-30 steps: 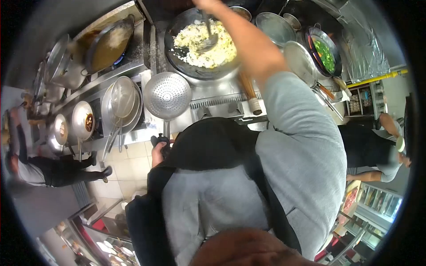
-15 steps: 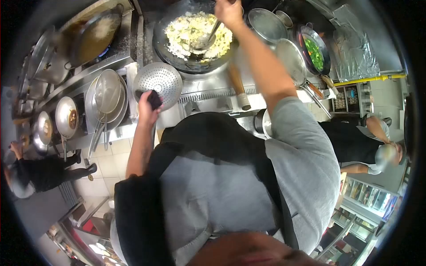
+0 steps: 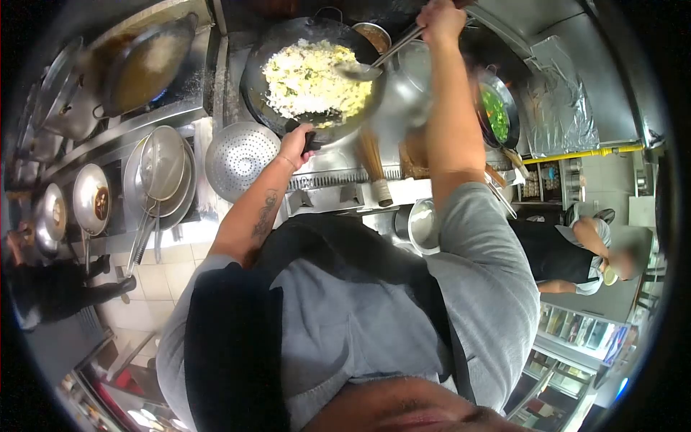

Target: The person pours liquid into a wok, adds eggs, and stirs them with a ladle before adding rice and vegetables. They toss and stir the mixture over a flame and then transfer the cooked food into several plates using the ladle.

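Observation:
A large black wok (image 3: 253,81) on the stove holds fried rice with egg (image 3: 306,75). My left hand (image 3: 294,147) is closed on a folded dark cloth (image 3: 311,138) at the wok's near rim; the wok's near handle is hidden there. My right hand (image 3: 441,23) grips the long handle of a metal ladle (image 3: 392,52). The ladle's bowl is over the right side of the rice. A perforated strainer (image 3: 241,162) lies to the left of the wok, close to my left forearm.
A bamboo brush (image 3: 373,162) lies before the wok. To the right stands a pan of green vegetables (image 3: 495,108); stacked strainers (image 3: 162,169) and an oil-filled wok (image 3: 147,72) are left. Co-workers stand at left (image 3: 57,291) and right (image 3: 551,248).
My left hand has moved with the cloth from the strainer to the wok's near rim. My right hand has shifted right, bringing the ladle up from the rice's middle to its right side.

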Demonstrator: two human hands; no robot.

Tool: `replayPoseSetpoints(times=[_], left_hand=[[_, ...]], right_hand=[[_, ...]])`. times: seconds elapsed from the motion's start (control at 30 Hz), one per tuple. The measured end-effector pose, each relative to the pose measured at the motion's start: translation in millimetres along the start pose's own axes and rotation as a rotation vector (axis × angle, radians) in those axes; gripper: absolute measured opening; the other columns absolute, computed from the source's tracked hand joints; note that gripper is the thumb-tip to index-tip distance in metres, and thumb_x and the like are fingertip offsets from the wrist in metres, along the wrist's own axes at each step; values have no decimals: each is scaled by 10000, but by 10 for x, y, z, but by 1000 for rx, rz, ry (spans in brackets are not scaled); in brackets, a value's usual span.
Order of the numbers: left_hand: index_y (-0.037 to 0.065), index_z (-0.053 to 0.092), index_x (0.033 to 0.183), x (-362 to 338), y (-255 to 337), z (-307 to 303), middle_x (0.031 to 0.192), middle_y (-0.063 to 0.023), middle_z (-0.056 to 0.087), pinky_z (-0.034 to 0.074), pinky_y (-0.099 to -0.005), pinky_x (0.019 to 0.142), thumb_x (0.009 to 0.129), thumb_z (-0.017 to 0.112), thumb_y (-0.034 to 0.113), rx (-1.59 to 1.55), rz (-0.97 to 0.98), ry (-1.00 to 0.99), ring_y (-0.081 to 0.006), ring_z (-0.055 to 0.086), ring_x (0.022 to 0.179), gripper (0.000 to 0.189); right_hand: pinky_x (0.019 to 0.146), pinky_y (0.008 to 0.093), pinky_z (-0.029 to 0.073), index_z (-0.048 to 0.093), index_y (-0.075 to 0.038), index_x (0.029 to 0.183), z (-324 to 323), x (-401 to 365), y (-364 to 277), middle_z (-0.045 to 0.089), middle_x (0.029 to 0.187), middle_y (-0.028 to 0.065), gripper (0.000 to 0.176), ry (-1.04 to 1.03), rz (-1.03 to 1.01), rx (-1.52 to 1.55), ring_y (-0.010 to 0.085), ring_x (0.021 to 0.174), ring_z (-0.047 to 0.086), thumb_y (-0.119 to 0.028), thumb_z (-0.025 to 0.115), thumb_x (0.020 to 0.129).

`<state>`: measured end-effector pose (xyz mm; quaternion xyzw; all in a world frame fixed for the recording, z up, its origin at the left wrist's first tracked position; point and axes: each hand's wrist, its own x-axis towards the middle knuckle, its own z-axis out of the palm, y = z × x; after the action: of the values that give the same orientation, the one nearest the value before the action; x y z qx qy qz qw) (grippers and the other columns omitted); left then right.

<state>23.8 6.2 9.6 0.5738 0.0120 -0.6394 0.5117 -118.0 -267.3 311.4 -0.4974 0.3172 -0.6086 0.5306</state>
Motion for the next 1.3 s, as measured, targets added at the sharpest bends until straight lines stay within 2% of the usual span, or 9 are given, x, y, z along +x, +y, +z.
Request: replayPoseSetpoints(times=[0.13, 0.27, 0.47, 0.53, 0.6, 0.8, 0.93, 1.13, 1.3], left_hand=[[80, 648, 893, 161, -77, 8, 748, -90, 606, 346, -285, 361, 914, 660, 260, -87, 66, -35, -192, 513, 465, 181], [28, 612, 835, -510, -114, -23, 714, -98, 558, 337, -297, 359, 909, 652, 190, -198, 104, 34, -188, 480, 473, 182], [49, 606, 866, -1091, 116, -84, 723, -78, 562, 356, -317, 392, 942, 623, 231, -261, 68, -10, -168, 480, 511, 198], [48, 614, 930, 542, -675, -785, 708, -58, 589, 353, -323, 387, 921, 623, 210, 237, 736, -284, -176, 536, 536, 162], [55, 621, 961, -653, -636, -676, 701, -48, 615, 355, -332, 381, 906, 614, 182, 156, 122, -55, -171, 584, 580, 138], [74, 612, 890, -1248, -450, -504, 677, -36, 547, 323, -302, 368, 916, 594, 180, -101, 336, -65, -159, 467, 469, 110], [57, 615, 826, -801, -393, -482, 675, -34, 546, 320, -298, 367, 914, 621, 227, -122, 208, -81, -146, 466, 466, 193], [53, 618, 904, -1088, -671, -662, 709, -47, 583, 312, -315, 339, 912, 605, 200, -203, 283, -127, -158, 501, 459, 148], [77, 621, 828, -459, -373, -544, 707, -36, 585, 327, -294, 371, 902, 639, 231, -132, 198, -179, -145, 461, 469, 172]], right_hand=[[324, 362, 289, 426, -176, 586, 80, -179, 881, 316, 439, -16, 501, 202, 11, -136, 195, 307, 341, -314, 665, 1004], [506, 387, 426, 483, -153, 648, 304, -72, 383, 468, 552, 39, 444, -179, 453, 107, 227, 495, 493, -354, 664, 1000], [402, 343, 271, 416, -194, 631, 515, -1004, -707, 315, 491, -35, 526, -344, 78, 86, 165, 383, 324, -490, 626, 1012], [365, 346, 230, 405, -187, 645, 481, -1485, -111, 296, 472, -41, 523, 63, 22, -193, 151, 350, 300, -482, 619, 1020], [391, 319, 232, 356, -185, 626, 173, -1417, 131, 297, 489, -38, 563, -107, 96, 139, 128, 374, 308, -482, 620, 1025], [422, 335, 290, 382, -154, 679, -12, -1447, -803, 349, 543, -29, 514, -331, 67, 279, 148, 449, 353, -449, 566, 1057], [429, 366, 313, 383, -156, 674, -195, -2053, 466, 358, 552, -20, 511, -103, 109, 224, 156, 477, 394, -440, 588, 1046], [414, 345, 204, 357, -156, 702, -209, -1618, -479, 275, 510, -33, 499, -151, 150, 370, 126, 410, 248, -421, 613, 1038], [402, 344, 284, 396, -174, 722, -363, -2361, 281, 372, 567, -17, 429, -114, 5, 238, 158, 438, 371, -354, 625, 1037]])
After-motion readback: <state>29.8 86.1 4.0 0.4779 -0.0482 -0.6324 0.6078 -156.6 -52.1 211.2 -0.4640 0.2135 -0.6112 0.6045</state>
